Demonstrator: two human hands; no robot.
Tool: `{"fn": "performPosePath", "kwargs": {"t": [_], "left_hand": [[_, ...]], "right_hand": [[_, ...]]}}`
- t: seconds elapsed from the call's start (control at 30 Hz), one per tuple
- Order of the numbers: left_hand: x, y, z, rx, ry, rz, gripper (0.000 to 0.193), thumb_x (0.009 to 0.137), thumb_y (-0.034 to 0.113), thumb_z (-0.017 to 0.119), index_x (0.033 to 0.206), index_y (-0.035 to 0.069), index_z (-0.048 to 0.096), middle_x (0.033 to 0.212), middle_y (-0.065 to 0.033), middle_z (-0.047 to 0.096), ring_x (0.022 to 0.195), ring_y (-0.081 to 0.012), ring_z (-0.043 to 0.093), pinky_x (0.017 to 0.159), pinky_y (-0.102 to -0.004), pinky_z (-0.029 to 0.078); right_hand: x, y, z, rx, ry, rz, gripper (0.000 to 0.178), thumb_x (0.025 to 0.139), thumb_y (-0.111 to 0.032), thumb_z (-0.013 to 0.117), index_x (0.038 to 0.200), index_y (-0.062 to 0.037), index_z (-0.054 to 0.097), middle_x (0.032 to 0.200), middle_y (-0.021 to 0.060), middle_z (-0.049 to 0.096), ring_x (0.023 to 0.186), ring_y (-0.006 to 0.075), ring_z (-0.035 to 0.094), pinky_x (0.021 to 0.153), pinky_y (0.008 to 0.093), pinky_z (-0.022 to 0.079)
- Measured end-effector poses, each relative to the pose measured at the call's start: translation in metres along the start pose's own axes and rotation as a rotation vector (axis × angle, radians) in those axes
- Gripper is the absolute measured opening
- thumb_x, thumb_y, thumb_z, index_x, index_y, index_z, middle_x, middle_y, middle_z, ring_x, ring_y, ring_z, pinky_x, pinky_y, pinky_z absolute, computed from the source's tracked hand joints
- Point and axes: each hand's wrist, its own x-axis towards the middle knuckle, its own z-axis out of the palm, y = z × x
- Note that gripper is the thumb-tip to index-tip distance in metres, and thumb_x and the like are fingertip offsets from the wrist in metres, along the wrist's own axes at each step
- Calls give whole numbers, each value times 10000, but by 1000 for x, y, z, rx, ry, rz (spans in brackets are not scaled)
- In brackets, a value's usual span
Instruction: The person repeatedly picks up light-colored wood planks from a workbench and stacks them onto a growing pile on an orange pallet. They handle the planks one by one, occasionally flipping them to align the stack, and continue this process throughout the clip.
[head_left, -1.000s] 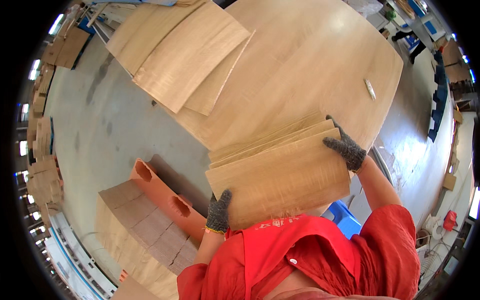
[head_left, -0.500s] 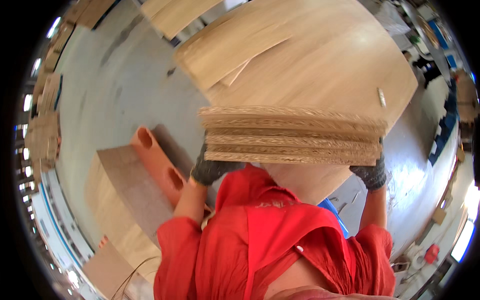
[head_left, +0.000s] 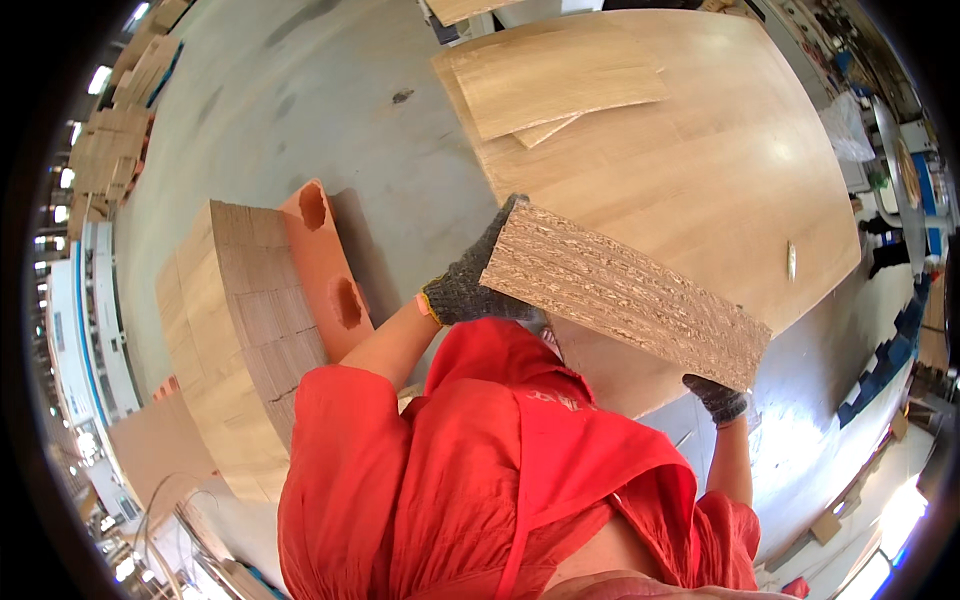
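A stack of particleboard panels (head_left: 630, 292) spans the space before my chest, its rough cut edges facing me and its right end nearer to me. My left hand (head_left: 475, 272), in a dark knit glove, grips the stack's left end. At the lower right end, my gloved right hand (head_left: 716, 398) is closed on it from beneath; most of those fingers are hidden behind the boards. Beyond and partly under the stack lies a large wood-faced table top (head_left: 690, 180). Loose thin panels (head_left: 550, 90) rest on its far left part.
To the left, a tall pile of boards (head_left: 270, 290) stands beside an orange support with round holes (head_left: 325, 265). A small pale object (head_left: 791, 260) lies on the table's right side. Another person's dark-clad legs (head_left: 887, 245) show at far right, near blue pallets (head_left: 885, 365).
The boards, level and with gaps between them before, now sit flush together. The stack has tilted, its left end farther away and its right end nearer. My view has turned.
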Motion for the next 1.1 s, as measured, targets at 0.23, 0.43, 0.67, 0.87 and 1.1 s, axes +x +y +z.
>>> {"fn": "performPosePath", "kwargs": {"t": [0.23, 0.43, 0.67, 0.87, 1.1], "left_hand": [[-2, 14, 23, -158, 244, -267, 1048, 584, 123, 866, 1441, 47, 266, 1387, -110, 429, 1254, -195, 423, 1039, -377, 391], [-43, 53, 25, -392, 351, -419, 677, 792, 296, 740, 1335, 9, 454, 1280, -108, 551, 1186, -194, 492, 994, -348, 405], [-146, 33, 37, -652, 640, -712, 655, 829, 431, 677, 1306, 17, 500, 1247, -109, 575, 1129, -201, 541, 972, -342, 412], [-202, 49, 6, -787, 770, -804, 672, 823, 451, 681, 1301, 14, 502, 1222, -112, 587, 1092, -197, 559, 944, -338, 429], [-274, 34, -63, -682, 893, -940, 609, 868, 441, 629, 1266, -7, 520, 1160, -97, 601, 1029, -162, 559, 886, -305, 453]], "right_hand": [[15, 22, 19, -44, 197, 1, 347, 785, -168, 644, 1116, -64, 637, 1137, 141, 634, 1074, 311, 563, 949, 403, 441], [28, -11, 20, 1065, 225, 113, 525, 855, -212, 649, 1287, 24, 466, 1188, 123, 574, 1048, 258, 560, 889, 398, 481], [72, -89, 31, 837, -56, 207, 549, 848, -197, 652, 1300, 39, 444, 1174, 118, 568, 1019, 217, 549, 875, 344, 468], [99, -187, 39, 799, -221, 69, 571, 847, -239, 646, 1319, 9, 440, 1191, 107, 570, 1043, 215, 539, 909, 345, 442], [140, -297, 94, 775, -296, 46, 546, 839, -207, 654, 1297, 14, 453, 1167, 102, 582, 1028, 203, 549, 895, 330, 452]]}}
